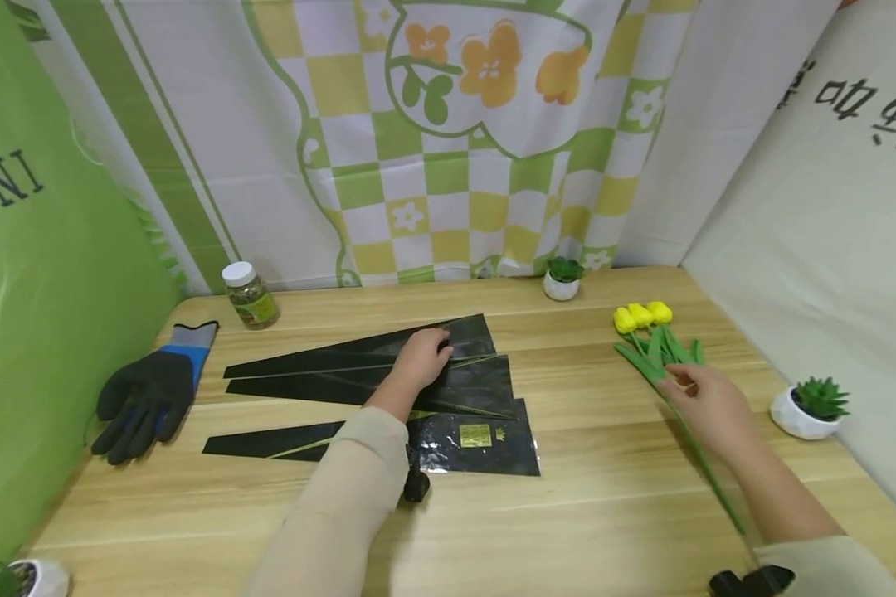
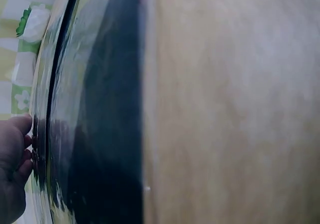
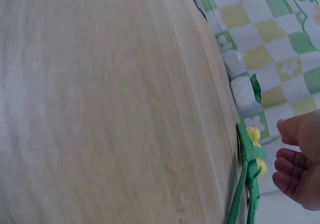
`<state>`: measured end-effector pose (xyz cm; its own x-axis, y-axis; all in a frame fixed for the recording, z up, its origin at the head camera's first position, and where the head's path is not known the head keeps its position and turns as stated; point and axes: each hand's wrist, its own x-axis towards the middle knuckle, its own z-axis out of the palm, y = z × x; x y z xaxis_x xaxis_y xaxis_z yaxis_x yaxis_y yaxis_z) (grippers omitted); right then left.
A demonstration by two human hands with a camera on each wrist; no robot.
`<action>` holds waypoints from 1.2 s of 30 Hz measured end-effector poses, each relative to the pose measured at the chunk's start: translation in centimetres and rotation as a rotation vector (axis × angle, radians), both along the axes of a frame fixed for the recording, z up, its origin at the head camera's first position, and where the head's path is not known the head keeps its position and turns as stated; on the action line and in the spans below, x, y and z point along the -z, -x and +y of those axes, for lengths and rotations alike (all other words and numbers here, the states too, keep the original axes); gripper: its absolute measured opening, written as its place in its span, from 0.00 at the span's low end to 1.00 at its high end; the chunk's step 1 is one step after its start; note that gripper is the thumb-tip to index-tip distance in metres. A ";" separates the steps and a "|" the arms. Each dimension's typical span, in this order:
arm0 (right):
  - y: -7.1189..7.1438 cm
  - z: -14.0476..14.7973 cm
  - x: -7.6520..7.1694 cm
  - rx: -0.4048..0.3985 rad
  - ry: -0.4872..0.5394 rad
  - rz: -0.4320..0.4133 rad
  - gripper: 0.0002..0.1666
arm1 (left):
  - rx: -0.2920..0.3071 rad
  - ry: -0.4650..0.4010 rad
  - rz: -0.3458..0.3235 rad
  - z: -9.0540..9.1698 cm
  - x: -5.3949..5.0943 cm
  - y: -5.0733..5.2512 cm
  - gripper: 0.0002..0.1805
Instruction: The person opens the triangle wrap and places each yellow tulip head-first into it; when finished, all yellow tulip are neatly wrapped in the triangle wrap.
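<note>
My left hand [image 1: 423,358] rests on the upper black tapered plastic sleeves [image 1: 481,383], its fingers bent loosely against the film in the left wrist view. Below them lies another black sleeve [image 1: 521,444], partly covered by my forearm, with a gold label [image 1: 475,436] near its wide end. On the right, three artificial yellow tulips [image 1: 640,316] with long green stems lie on the table. Over their leaves and stems hovers my right hand [image 1: 709,406]. In the right wrist view its thumb stands apart from the relaxed fingers, with nothing between them.
At the left lies a black and blue work glove [image 1: 153,390]. A white-lidded jar [image 1: 252,296] stands behind it. Small potted succulents stand at the back [image 1: 562,282], at the right edge [image 1: 808,412] and in the near left corner [image 1: 45,578]. Fabric hangs around the wooden table [image 1: 605,506].
</note>
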<state>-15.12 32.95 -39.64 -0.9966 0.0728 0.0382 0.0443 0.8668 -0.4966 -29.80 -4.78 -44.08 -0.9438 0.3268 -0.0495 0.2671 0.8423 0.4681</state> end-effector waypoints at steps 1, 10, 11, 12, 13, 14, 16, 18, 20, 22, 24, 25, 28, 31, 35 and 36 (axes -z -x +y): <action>0.0 0.4 0.0 0.000 -0.013 -0.019 0.32 | 0.003 0.016 0.006 0.0 0.0 0.0 0.24; -0.4 2.3 0.4 0.001 -0.093 -0.215 0.38 | 0.017 0.069 0.047 0.1 -0.2 0.1 0.19; -0.4 2.4 0.4 -0.001 -0.097 -0.228 0.39 | 0.009 0.066 0.057 0.2 -0.1 0.1 0.18; -0.5 2.4 0.5 -0.006 -0.105 -0.238 0.39 | -0.001 0.063 0.067 0.2 -0.1 0.0 0.18; -0.4 2.4 0.5 -0.010 -0.110 -0.245 0.38 | -0.009 0.061 0.080 0.3 0.0 0.0 0.17; -0.4 2.4 0.6 -0.015 -0.112 -0.251 0.38 | -0.018 0.055 0.092 0.3 0.1 0.0 0.17; -0.4 2.3 0.6 -0.025 -0.118 -0.257 0.36 | -0.034 0.048 0.106 0.3 0.2 0.0 0.17; -0.3 2.1 0.6 -0.032 -0.123 -0.254 0.33 | -0.045 0.040 0.117 0.2 0.2 0.0 0.17; -0.2 2.0 0.5 -0.033 -0.125 -0.250 0.31 | -0.060 0.036 0.117 0.2 0.2 0.1 0.17; -0.1 1.9 0.5 -0.028 -0.130 -0.244 0.29 | -0.069 0.037 0.117 0.2 0.2 0.2 0.17; -0.1 1.9 0.5 -0.022 -0.134 -0.237 0.27 | -0.073 0.039 0.127 0.2 0.3 0.3 0.16; -0.1 2.0 0.5 -0.018 -0.133 -0.231 0.26 | -0.073 0.039 0.132 0.3 0.3 0.3 0.15; -0.2 2.0 0.6 -0.005 -0.133 -0.220 0.24 | -0.071 0.048 0.157 0.3 0.3 0.3 0.13; -0.2 2.0 0.6 0.007 -0.127 -0.213 0.24 | -0.081 0.043 0.159 0.2 0.3 0.2 0.12; -0.3 2.0 0.7 0.016 -0.124 -0.208 0.23 | -0.128 -0.003 0.142 -0.4 0.2 0.1 0.13; -0.3 2.0 0.7 0.016 -0.123 -0.206 0.23 | -0.143 -0.020 0.143 -0.6 0.2 0.1 0.14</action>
